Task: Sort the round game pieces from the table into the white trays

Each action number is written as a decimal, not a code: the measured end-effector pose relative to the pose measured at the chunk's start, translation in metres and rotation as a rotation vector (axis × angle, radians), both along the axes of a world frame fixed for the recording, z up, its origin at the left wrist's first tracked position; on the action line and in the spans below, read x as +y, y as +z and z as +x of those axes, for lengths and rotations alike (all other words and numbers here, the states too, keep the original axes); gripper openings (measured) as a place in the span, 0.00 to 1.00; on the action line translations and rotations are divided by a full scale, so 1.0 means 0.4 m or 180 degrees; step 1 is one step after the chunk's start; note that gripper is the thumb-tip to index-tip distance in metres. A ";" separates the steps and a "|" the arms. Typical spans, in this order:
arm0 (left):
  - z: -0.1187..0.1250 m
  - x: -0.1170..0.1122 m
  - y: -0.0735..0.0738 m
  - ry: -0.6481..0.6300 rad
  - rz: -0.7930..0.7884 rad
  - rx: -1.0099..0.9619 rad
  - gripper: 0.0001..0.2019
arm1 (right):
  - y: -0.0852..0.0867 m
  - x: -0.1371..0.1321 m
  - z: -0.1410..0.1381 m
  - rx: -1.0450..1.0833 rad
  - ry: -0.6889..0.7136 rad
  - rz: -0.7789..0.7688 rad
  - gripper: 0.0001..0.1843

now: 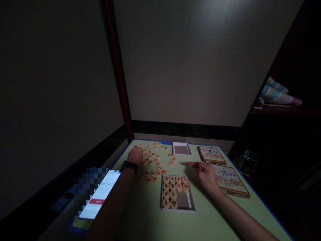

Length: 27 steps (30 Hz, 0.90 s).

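My left hand [135,155], with a dark watch on its wrist, is curled at the left edge of scattered Chinese chess pieces [150,162]. Its fingertips are hidden, so whatever it may hold cannot be seen. My right hand [207,176] hovers over the table right of the pieces, index finger stretched out to the left, with no piece visible in it. Between my forearms lies an open box tray [193,206]. Round pieces stand in rows inside: black-marked ones [173,194] fill the left columns, red-marked ones [179,187] sit at the upper right.
An unfilled box tray [190,149] lies at the table's back. Two printed game boxes, a smaller one [212,155] and a larger one [232,180], lie on the right. A lit phone [100,194] rests at the left edge of the green table [210,221]. Walls stand close behind and left.
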<state>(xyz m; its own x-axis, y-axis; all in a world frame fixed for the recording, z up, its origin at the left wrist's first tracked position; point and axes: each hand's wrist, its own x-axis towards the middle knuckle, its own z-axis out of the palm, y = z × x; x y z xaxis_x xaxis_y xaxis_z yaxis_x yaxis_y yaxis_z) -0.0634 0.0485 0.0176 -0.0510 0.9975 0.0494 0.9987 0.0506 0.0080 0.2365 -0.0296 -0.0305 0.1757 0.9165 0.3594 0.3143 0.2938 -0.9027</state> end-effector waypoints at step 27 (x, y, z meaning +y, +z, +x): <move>0.074 -0.041 -0.086 -0.2399 0.0179 -0.1094 0.21 | 0.007 0.006 0.002 -0.0634 0.0353 0.0003 0.05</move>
<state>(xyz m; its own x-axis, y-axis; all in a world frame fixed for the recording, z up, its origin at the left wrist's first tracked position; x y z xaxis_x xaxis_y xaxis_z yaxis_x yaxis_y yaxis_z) -0.0338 0.0321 -0.0170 0.6087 0.7668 0.2039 0.7061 -0.6407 0.3014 0.2373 -0.0274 -0.0278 -0.0005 0.9259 0.3777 0.4520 0.3371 -0.8259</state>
